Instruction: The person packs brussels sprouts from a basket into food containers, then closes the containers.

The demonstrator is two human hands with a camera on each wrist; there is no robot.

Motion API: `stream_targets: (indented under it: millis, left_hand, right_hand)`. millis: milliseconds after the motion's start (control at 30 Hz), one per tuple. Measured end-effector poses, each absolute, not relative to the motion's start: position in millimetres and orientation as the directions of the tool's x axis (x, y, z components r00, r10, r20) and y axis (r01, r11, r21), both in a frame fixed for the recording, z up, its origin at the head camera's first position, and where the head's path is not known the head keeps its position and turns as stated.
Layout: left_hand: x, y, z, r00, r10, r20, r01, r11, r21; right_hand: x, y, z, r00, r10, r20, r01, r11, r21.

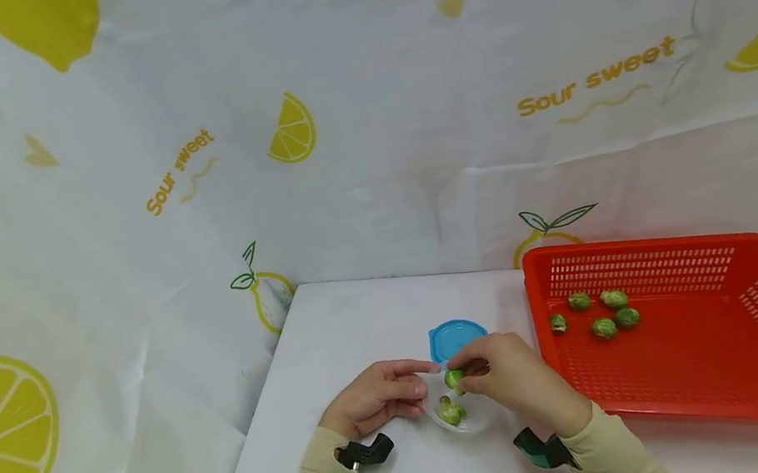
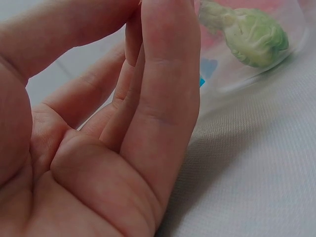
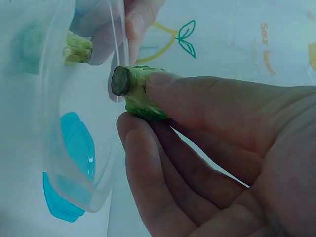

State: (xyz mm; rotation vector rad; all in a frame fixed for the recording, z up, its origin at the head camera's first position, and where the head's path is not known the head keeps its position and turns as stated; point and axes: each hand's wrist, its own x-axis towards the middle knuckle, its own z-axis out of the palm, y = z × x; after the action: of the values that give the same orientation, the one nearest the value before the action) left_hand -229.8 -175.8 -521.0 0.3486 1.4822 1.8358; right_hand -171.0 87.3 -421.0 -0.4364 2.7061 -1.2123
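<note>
A clear plastic container [image 1: 478, 413] stands on the white table, with Brussels sprout [image 1: 450, 412] inside it near the front. My left hand [image 1: 377, 396] holds the container's left side, thumb and forefinger at its rim. Between the thumb and fingers of my right hand [image 1: 518, 377] is a green Brussels sprout [image 3: 143, 94], pinched over the container's opening with its cut stem toward the container in the right wrist view. Through the clear wall, the left wrist view shows a sprout [image 2: 259, 37] lying inside. Just behind the container lies a blue lid [image 1: 455, 334].
To the right sits a large red basket [image 1: 684, 369] with slotted walls, its left side close to my right hand. Several Brussels sprouts [image 1: 604, 328] lie in its left part. A lemon-print cloth [image 1: 393, 141] hangs behind and left of the table.
</note>
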Motion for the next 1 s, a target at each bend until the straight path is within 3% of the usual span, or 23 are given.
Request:
stream_targets:
  millis: [1000]
  left_hand:
    - [-227.6,-176.3,-518.5,-0.691,0.687,-0.225,-0.377,-0.077,0.923]
  right_hand:
    - [-174.0,83.1,-428.9,-0.951,-0.308,-0.034,-0.181,0.642,-0.745]
